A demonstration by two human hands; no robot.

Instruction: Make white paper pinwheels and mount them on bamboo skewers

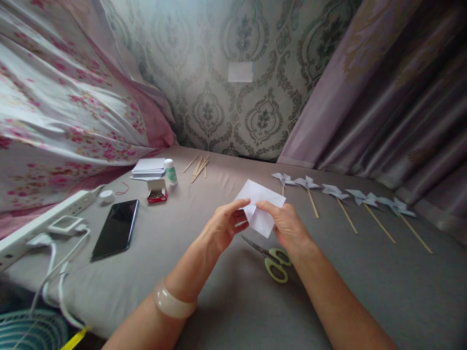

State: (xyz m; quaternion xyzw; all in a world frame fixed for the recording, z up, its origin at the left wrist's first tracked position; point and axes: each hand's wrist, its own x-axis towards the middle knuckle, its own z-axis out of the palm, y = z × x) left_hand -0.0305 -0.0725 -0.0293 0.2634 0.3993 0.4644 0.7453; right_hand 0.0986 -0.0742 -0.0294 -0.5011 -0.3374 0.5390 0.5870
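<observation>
Between my two hands is a white sheet of paper (265, 194), cut or folded toward its middle. My left hand (228, 221) grips its left edge, thumb on top and fingers beneath. On the other side my right hand (290, 223) pinches the paper, its thumb pressed near the middle. Just below the paper lie scissors (276, 270) with pale green handles, partly behind my right hand. Several finished paper pinwheels on sticks, one of them a pinwheel (334, 192), lie in a row to the right.
Thin wooden sticks (200, 167), a white-and-green bottle (170, 172), a paper stack (148, 168) and a small red box (157, 192) with tiny pieces lie at the back left. Nearer are a phone (116, 229), a white cap (107, 196) and a power strip (47, 221) with cables.
</observation>
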